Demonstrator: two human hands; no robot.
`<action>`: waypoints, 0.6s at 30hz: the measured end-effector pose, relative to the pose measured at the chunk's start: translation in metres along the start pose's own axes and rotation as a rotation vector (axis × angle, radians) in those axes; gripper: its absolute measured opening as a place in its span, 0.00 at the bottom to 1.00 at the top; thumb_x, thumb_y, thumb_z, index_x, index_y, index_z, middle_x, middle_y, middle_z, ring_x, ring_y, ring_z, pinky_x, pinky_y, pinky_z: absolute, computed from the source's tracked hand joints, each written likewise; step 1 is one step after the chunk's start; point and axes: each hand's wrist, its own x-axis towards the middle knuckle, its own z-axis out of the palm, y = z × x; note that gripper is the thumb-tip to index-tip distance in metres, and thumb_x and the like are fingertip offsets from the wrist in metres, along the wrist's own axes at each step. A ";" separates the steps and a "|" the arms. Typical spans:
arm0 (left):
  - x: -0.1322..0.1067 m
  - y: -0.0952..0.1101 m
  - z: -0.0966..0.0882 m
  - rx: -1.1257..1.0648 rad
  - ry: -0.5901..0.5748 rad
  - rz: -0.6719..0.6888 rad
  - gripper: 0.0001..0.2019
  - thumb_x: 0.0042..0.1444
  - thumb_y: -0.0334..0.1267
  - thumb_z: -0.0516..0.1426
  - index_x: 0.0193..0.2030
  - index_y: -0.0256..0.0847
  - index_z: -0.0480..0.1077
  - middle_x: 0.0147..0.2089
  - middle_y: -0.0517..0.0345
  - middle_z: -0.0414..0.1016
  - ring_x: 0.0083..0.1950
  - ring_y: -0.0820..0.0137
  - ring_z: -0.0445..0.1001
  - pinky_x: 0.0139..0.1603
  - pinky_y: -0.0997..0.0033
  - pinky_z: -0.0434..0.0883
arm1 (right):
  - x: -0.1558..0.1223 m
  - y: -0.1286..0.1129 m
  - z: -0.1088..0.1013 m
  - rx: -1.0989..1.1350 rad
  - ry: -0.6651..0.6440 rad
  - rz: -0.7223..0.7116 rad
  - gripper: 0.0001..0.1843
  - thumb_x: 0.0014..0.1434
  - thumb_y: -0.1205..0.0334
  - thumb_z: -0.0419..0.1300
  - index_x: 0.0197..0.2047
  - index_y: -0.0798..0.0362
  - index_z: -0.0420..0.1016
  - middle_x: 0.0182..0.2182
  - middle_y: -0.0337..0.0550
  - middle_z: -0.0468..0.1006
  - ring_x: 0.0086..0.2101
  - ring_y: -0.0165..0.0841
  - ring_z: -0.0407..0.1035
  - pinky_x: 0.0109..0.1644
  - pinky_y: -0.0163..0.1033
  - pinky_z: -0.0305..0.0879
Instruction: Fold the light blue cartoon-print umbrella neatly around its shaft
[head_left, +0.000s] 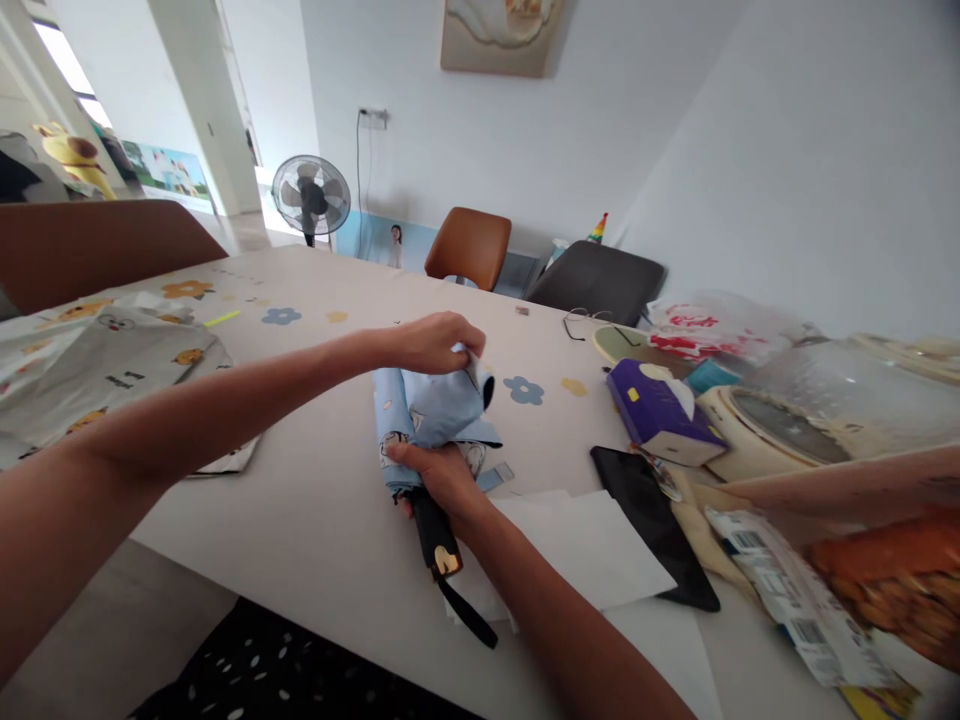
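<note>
A light blue folding umbrella with a printed pattern is held above the table, its canopy partly gathered. Its black handle points down toward me and ends in a gold-coloured button and a black wrist strap. My right hand is wrapped round the canopy's lower end, just above the handle. At the upper end my left hand pinches a fold of the canopy fabric, its fingers closed. A dark edge of cloth shows to the right of that fold. Part of the right fingers is hidden beneath the umbrella.
White papers and a black tablet lie at right, near a purple tissue box, a white pot and snack packets. Glasses rest farther back. A printed cloth bag lies left. Chairs stand beyond the table.
</note>
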 end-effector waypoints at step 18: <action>-0.167 -0.014 0.010 -0.164 0.110 -0.424 0.14 0.37 0.21 0.43 0.27 0.38 0.64 0.31 0.60 0.69 0.35 0.74 0.67 0.38 0.75 0.64 | 0.012 -0.002 -0.011 0.113 -0.126 0.007 0.24 0.46 0.42 0.58 0.34 0.57 0.67 0.22 0.43 0.71 0.15 0.26 0.61 0.09 0.30 0.53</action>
